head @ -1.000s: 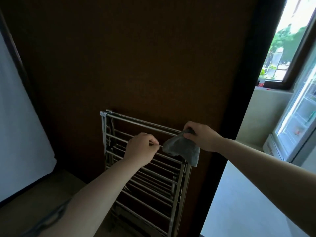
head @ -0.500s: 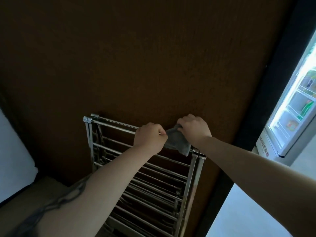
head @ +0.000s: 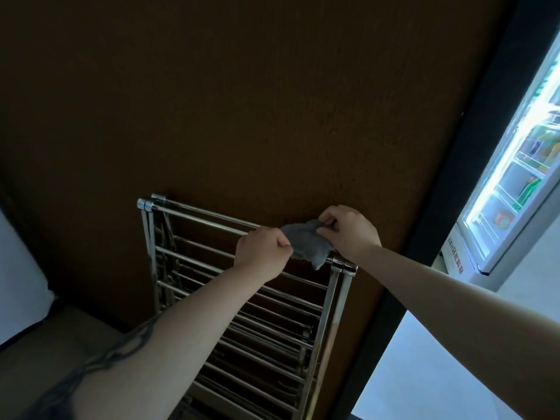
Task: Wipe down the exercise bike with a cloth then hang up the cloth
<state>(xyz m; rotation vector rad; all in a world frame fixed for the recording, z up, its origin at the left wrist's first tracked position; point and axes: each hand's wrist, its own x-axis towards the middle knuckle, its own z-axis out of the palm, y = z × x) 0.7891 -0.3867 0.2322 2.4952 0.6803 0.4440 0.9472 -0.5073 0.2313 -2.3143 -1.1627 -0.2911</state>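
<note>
Grey cloth (head: pixel 306 245) is lying bunched over the drying rack's top rail (head: pixel 197 215), near its right end; left hand (head: pixel 260 254) and right hand (head: pixel 348 233) are pinching opposite edges, stretching it along the rail.

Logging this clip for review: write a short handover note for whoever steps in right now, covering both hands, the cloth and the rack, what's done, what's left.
Left hand: pinching the left end of the grey cloth.
Right hand: gripping the cloth's right end.
Cloth: bunched over the top bar of the metal drying rack, near its right corner, against the dark wall.
Done: cloth brought to the rack. The exercise bike is out of view, so wiping cannot be checked.
Left: spread the cloth over the bar, let go with both hands.
</note>
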